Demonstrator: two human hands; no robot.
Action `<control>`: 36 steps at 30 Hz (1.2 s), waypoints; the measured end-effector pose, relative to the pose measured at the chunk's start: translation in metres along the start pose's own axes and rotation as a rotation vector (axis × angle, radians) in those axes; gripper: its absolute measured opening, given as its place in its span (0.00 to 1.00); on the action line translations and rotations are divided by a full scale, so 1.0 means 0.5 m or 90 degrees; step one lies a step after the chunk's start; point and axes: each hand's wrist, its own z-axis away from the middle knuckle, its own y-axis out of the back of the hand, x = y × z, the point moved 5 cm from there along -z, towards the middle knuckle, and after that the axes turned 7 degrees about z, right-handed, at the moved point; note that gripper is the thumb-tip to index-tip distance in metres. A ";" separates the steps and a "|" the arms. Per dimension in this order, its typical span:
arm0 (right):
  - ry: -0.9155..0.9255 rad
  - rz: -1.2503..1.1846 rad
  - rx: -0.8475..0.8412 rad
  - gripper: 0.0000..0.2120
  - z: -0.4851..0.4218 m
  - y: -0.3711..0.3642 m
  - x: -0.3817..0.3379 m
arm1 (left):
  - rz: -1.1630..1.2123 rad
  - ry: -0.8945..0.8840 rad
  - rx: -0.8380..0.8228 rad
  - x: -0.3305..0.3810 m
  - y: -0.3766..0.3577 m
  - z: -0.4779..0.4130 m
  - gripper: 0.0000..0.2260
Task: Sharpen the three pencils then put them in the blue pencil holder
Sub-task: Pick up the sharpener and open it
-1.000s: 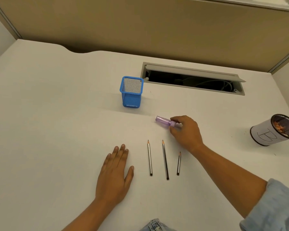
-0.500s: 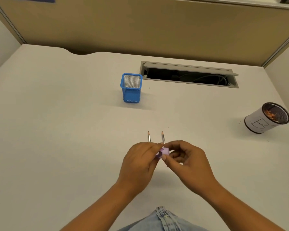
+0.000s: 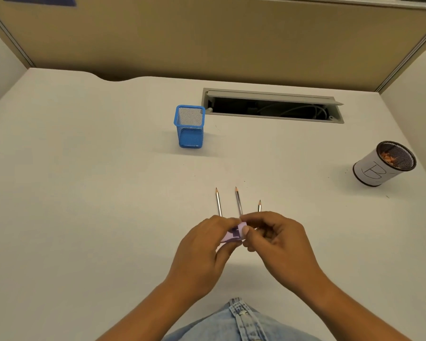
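Observation:
Three pencils lie side by side on the white desk, tips pointing away: the left pencil (image 3: 218,202), the middle pencil (image 3: 238,201) and the short right pencil (image 3: 259,206). Their near ends are hidden behind my hands. A purple sharpener (image 3: 234,234) is held between both hands above the desk. My left hand (image 3: 207,249) grips its body, and my right hand (image 3: 278,242) pinches its right end. The blue mesh pencil holder (image 3: 189,126) stands upright farther back, apart from everything.
A white cup (image 3: 381,166) marked "B", with shavings inside, stands at the right. An open cable slot (image 3: 272,107) runs behind the blue holder. A beige partition closes the back of the desk. My denim-clad lap is at the bottom edge.
My right hand picked the purple sharpener off the desk and brought it toward me. My left hand rose from the desk and closed on it too.

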 end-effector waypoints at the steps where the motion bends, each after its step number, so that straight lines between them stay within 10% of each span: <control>1: -0.003 -0.011 -0.004 0.05 -0.001 0.002 -0.002 | 0.020 0.013 -0.009 0.001 0.002 -0.001 0.12; 31: 0.096 0.218 -0.062 0.07 -0.012 0.007 -0.056 | 0.043 0.074 -0.065 0.013 0.033 -0.012 0.16; 36: -0.063 0.008 -0.065 0.12 -0.026 0.011 -0.027 | 0.074 0.101 -0.073 0.009 0.032 -0.004 0.15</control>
